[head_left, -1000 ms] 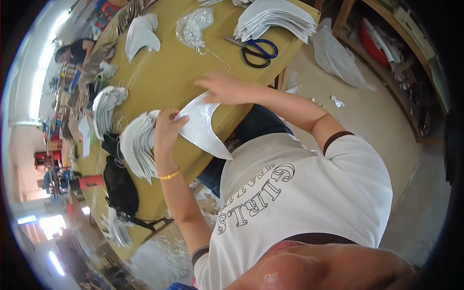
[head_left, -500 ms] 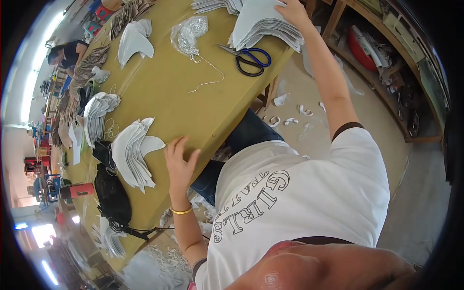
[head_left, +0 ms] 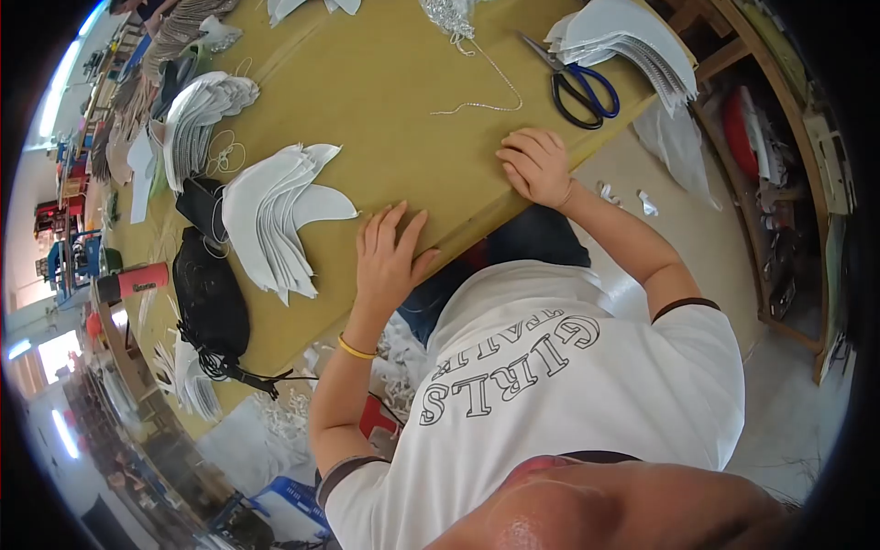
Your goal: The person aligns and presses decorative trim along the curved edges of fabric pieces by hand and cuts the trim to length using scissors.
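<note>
A: Status?
B: Left hand spread, looks empty; right hand half-curled, can't tell if holding anything.
A: Step?
B: Probably between picks. White stack on desk, tip just beside left hand; lifting one calls for a single-layer pinch.

Scissors show metal blades and glossy, plastic-looking handles; the yellow tabletop appears smooth with a faint sheen, white cutouts matt, the black bag dull cloth.

White stacks, at least four; scissors, one pair; bracelet, one; red-black bottle, one
</note>
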A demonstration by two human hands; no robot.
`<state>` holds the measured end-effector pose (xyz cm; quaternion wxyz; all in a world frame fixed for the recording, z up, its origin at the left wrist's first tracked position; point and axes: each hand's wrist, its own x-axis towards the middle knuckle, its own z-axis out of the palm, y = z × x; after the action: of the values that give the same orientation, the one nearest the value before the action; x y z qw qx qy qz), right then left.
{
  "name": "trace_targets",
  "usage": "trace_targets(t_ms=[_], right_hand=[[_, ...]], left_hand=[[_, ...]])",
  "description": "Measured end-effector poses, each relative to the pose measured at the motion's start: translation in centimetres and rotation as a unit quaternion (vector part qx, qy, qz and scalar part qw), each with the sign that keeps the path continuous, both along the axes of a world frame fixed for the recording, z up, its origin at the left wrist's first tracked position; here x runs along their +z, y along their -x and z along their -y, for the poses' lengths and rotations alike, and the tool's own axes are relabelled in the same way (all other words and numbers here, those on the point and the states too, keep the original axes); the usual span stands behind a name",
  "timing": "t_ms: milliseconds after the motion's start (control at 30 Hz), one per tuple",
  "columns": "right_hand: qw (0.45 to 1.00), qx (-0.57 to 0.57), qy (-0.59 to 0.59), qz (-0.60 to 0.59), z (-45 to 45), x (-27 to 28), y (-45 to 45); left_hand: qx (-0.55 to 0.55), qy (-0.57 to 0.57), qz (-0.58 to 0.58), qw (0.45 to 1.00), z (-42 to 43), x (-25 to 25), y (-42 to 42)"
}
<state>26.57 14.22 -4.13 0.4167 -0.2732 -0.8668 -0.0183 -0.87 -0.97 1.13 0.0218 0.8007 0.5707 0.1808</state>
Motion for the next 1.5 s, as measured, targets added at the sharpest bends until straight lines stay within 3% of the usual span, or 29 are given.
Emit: trace_targets(t_ms=[167,333,400,433,500,600,700,1100,1500], right_hand=[[0.999,0.006,-0.032,-0.003,-0.3,-0.4,-0.2],[0.996,-0.044,0.070,-0.016,3.9,-0.6,-2.6],[0.989,-0.055,0.134,-0.019,8.3,-5.0,-7.2],[0.956,-0.141,0.257,-0.006,10.8,-7.3,-9.5],[0.798,-0.293,0.517,0.099,13.6,-13.2,-16.0],[0.604,-0.318,0.680,0.268,16.6,-17.7,-22.4],[0.548,-0.304,0.719,0.301,17.5,-17.7,-25.0],[0.541,-0.265,0.740,0.299,14.4,-13.6,-24.6],[0.560,-0.213,0.728,0.334,15.7,-16.7,-26.0]], left_hand=[[-0.008,0.025,0.018,0.999,-0.4,0.2,0.3],[-0.005,0.034,0.017,0.999,-0.5,0.7,0.5],[-0.004,0.032,0.019,0.999,-0.3,0.6,0.8],[-0.003,0.033,0.022,0.999,-0.2,0.7,0.7],[-0.001,0.028,0.027,0.999,-0.6,0.7,0.7],[0.002,0.035,0.033,0.999,-0.3,0.8,0.7],[0.007,0.036,0.037,0.999,-0.3,0.9,1.1],[0.009,0.045,0.030,0.998,-0.4,0.8,1.1],[0.016,-0.005,0.017,1.000,0.2,0.3,0.5]])
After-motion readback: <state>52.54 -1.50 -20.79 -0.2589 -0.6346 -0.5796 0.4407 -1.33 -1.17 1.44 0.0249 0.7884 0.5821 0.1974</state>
